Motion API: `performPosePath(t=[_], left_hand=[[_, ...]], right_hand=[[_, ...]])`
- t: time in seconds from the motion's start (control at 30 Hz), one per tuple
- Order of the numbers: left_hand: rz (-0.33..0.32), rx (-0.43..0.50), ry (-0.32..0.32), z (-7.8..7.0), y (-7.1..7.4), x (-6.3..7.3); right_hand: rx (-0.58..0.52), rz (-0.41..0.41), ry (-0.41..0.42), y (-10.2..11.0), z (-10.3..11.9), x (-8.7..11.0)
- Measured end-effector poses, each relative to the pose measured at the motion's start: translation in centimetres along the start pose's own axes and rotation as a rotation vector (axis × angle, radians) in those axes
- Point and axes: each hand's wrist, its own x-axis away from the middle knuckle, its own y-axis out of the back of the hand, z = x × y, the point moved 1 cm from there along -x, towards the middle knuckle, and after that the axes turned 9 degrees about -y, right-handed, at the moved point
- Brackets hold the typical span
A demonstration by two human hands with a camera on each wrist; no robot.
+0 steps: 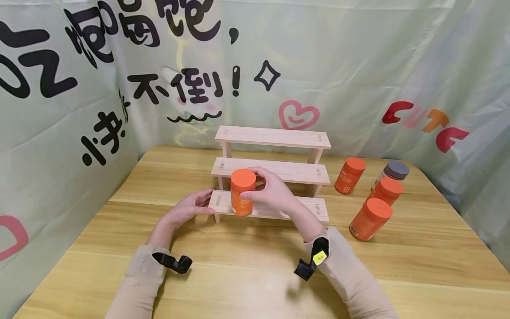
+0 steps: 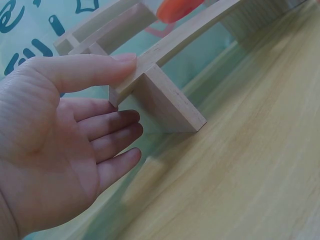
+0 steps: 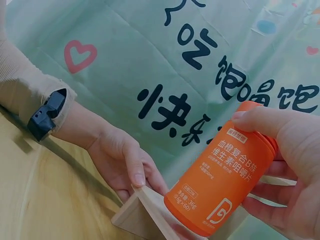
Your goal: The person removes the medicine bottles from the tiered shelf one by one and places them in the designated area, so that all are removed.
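Note:
In the head view a three-tier wooden shelf (image 1: 272, 170) stands on the table. My right hand (image 1: 272, 190) grips an orange bottle (image 1: 242, 195) upright at the left part of the lowest tier. Thumb and fingers wrap the bottle's sides; white lettering covers its label (image 3: 220, 172). Whether its base touches the board, I cannot tell. At the shelf's left end is my left hand (image 1: 191, 207). The left wrist view shows its thumb on top of the board's corner (image 2: 142, 70) and the index fingertip against the lower side, the other fingers loosely extended.
Right of the shelf stand an orange bottle (image 1: 349, 176), two more orange bottles (image 1: 370, 220) close together, and a bottle with a grey-blue lid (image 1: 396, 170) partly hidden behind them. A printed cloth (image 1: 350, 66) hangs behind and along the sides of the wooden table (image 1: 239, 274).

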Motion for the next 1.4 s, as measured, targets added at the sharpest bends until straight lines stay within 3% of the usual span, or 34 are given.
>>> performPosePath(t=[0.33, 0.97, 1.4], left_hand=[[0.004, 0.007, -0.008, -0.1, 0.0, 0.0], [0.001, 0.001, -0.002, 0.1, 0.1, 0.0], [0.002, -0.008, -0.008, 0.2, 0.1, 0.0]], right_hand=[[0.044, -0.050, 0.011, 2.2, -0.3, 1.0], [0.059, -0.200, -0.080, 8.8, -0.1, 3.7], [0.128, -0.270, -0.125, 12.0, -0.3, 6.2]])
